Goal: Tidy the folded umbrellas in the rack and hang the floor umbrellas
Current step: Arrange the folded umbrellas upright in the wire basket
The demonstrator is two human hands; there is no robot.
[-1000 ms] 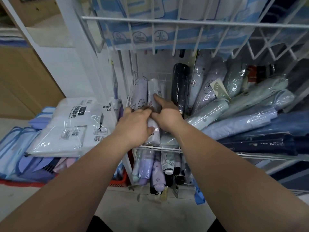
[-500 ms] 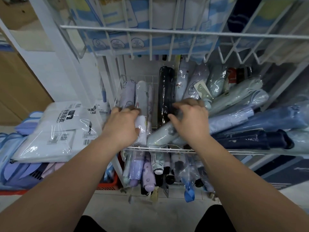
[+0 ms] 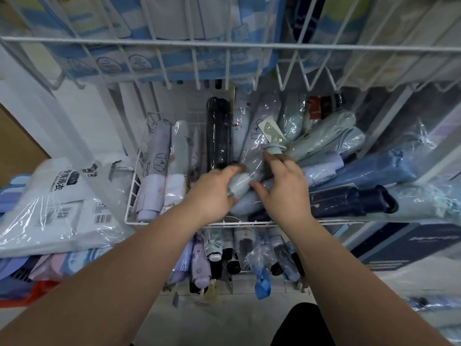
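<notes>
A white wire rack basket (image 3: pixel 174 223) holds several folded umbrellas in clear plastic sleeves. A lilac umbrella (image 3: pixel 154 176) and a pale one (image 3: pixel 178 151) lie straight at the left, a black umbrella (image 3: pixel 218 136) stands beside them. Both my hands are on a pale blue-grey wrapped umbrella (image 3: pixel 240 187) lying slantwise in the basket's middle. My left hand (image 3: pixel 212 193) grips its near end. My right hand (image 3: pixel 284 188) presses on it from the right, fingers spread. Blue and navy umbrellas (image 3: pixel 349 198) lie crosswise at the right.
An upper wire shelf (image 3: pixel 224 44) with blue packaged goods hangs close above the hands. A lower tier holds more folded umbrellas (image 3: pixel 199 268). Packaged white raincoats (image 3: pixel 57 203) are stacked at the left. A dark box (image 3: pixel 404 248) stands at the lower right.
My left hand left the pale umbrella at the left and moved right onto the slanted blue-grey umbrella. My right hand stayed on it. The camera moved closer to the basket.
</notes>
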